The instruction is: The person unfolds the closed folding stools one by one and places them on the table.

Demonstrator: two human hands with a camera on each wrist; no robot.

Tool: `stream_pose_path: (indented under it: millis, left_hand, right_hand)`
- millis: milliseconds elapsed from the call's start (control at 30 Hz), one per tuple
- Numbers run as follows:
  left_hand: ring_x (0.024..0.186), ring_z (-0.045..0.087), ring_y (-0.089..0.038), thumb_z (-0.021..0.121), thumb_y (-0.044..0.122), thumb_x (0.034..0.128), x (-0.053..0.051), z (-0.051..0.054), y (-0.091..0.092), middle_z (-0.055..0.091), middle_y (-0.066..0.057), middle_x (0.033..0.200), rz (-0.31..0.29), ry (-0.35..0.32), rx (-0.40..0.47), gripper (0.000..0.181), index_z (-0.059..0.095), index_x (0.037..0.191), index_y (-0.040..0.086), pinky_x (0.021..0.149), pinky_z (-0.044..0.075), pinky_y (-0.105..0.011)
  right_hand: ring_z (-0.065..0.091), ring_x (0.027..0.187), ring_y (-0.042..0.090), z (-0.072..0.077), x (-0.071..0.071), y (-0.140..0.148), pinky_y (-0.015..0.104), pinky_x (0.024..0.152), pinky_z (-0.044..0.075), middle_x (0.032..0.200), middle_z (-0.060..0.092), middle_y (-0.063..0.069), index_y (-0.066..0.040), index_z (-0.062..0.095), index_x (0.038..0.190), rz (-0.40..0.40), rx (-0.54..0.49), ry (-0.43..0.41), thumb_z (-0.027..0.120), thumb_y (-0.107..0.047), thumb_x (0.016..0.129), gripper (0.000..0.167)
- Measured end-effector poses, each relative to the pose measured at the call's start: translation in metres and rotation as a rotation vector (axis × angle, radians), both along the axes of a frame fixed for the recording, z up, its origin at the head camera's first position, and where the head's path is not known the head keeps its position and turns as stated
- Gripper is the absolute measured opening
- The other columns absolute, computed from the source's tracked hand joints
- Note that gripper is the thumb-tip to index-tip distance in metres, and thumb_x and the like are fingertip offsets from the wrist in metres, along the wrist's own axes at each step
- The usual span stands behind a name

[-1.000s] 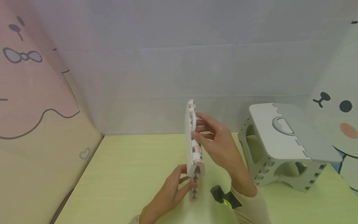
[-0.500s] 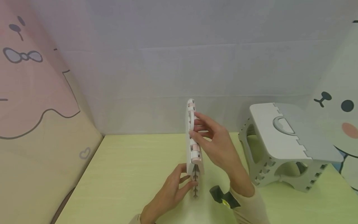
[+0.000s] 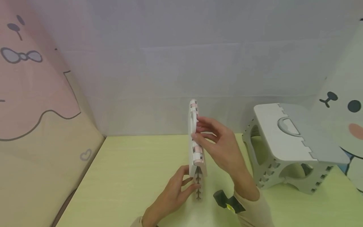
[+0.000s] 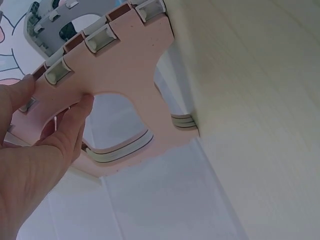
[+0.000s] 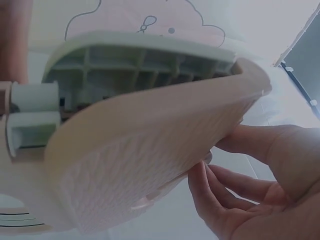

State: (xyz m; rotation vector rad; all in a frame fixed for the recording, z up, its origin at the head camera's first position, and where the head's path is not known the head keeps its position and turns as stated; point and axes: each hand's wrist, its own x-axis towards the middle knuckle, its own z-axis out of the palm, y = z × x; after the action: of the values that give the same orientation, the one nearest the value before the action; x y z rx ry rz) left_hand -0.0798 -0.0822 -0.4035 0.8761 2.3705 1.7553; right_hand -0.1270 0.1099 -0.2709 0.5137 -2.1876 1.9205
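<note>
While the slim, part-folded pink-and-white plastic stool [image 3: 197, 156] stands on the pale yellow table [image 3: 127, 167], its long axis pointing forward, I have it between the left hand [image 3: 172, 193], nearer, pinching its pink leg panel [image 4: 127, 62], and the right hand [image 3: 223, 146], pinching its curved white handle [image 3: 194, 122]. Only the right wrist view shows pale ribbing [image 5: 116, 61] inside.

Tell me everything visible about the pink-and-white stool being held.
The pink-and-white stool looks plastic and hinged, with a textured pink seat half and a ribbed underside. Nearly folded, it stands edge-on to the head camera, seemingly resting on the table. The left hand grips its cut-out pink leg panel; the right hand pinches it at the handle.
</note>
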Motion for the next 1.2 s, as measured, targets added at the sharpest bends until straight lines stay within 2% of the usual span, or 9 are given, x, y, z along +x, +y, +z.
stream_pose_path:
  millis: [333,533,767,933,1200]
  left_hand:
    - [0.124,0.056,-0.024,0.069,0.015,0.0995,-0.001,0.000,0.001,0.055,-0.006,0.134,-0.007,-0.004,0.009,0.046,0.044,0.137,0.009,0.102,0.052,-0.032]
    - [0.124,0.057,-0.022,0.070,0.015,0.0987,0.000,0.001,0.001,0.055,-0.003,0.133,0.002,-0.030,0.013,0.046,0.045,0.137,0.010,0.102,0.052,-0.032]
    - [0.125,0.056,-0.023,0.070,0.014,0.0991,0.000,0.000,-0.001,0.054,-0.003,0.135,-0.014,-0.009,0.010,0.047,0.044,0.138,0.009,0.103,0.052,-0.033]
    - [0.126,0.055,-0.023,0.070,0.015,0.0991,0.000,0.002,-0.001,0.054,-0.002,0.135,-0.009,-0.039,-0.002,0.048,0.044,0.139,0.010,0.103,0.051,-0.032]
    - [0.126,0.055,-0.024,0.070,0.017,0.0994,0.000,0.001,-0.001,0.053,-0.001,0.136,-0.010,-0.044,-0.001,0.049,0.043,0.140,0.011,0.104,0.051,-0.031]
  right_hand:
    - [0.064,0.113,0.025,-0.003,0.003,0.003,0.026,0.095,0.055,0.128,0.066,0.012,-0.002,0.064,0.132,-0.004,-0.060,-0.001,0.074,-0.002,0.093,0.040]
    - [0.062,0.115,0.020,-0.004,0.006,0.007,0.026,0.096,0.055,0.128,0.066,0.006,-0.006,0.065,0.132,-0.020,-0.027,-0.021,0.074,-0.006,0.095,0.038]
    - [0.062,0.113,0.018,-0.010,0.006,0.010,0.024,0.095,0.055,0.127,0.066,0.007,-0.003,0.064,0.132,-0.035,-0.025,-0.025,0.074,-0.007,0.095,0.038]
    - [0.062,0.113,0.017,-0.015,0.007,0.014,0.023,0.096,0.054,0.129,0.066,0.008,-0.003,0.064,0.132,-0.045,-0.003,-0.018,0.073,-0.008,0.096,0.037]
    - [0.063,0.111,0.020,-0.022,0.009,0.021,0.022,0.095,0.054,0.129,0.066,0.008,-0.002,0.064,0.131,-0.040,0.050,-0.034,0.071,-0.010,0.098,0.035]
